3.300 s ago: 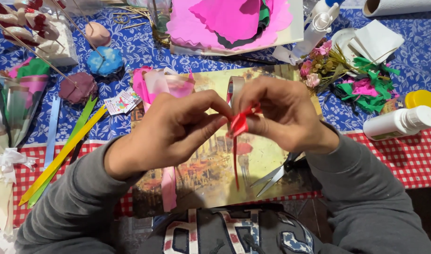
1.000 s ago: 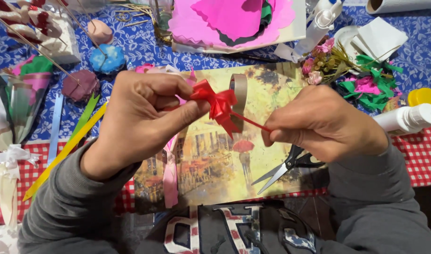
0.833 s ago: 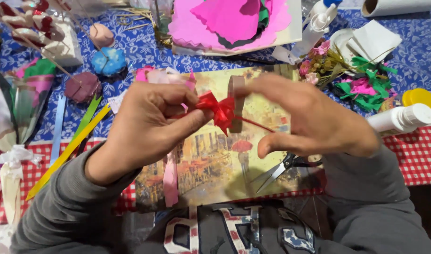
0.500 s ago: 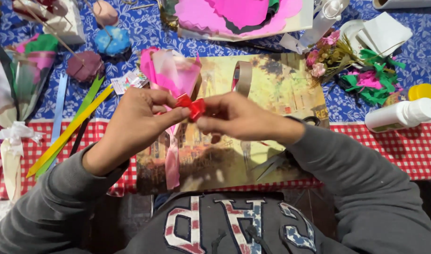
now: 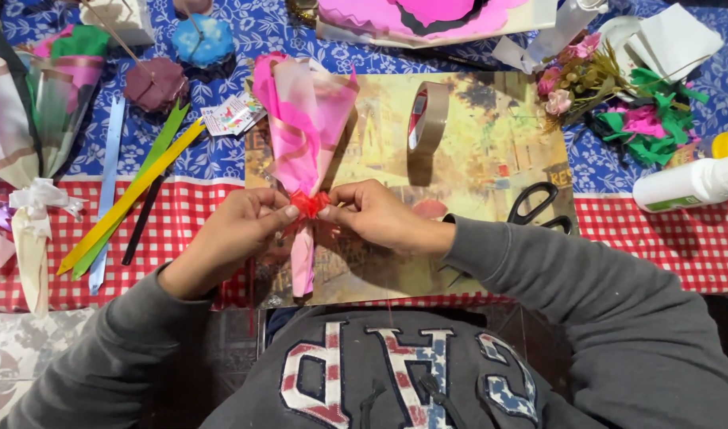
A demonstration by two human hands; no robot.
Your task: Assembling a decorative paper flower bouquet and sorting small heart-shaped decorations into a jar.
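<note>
1. Centrally, a small red ribbon bow [image 5: 309, 204] is being pinched between the fingertips of the left hand [image 5: 235, 238] and the right hand [image 5: 373, 216].
2. It is being pressed against the narrow neck of a pink paper cone [image 5: 300, 127].
3. The cone is being supported by a picture board [image 5: 475, 135] on the bench, beside a tape roll [image 5: 427, 117] and scissors [image 5: 538, 208].
</note>
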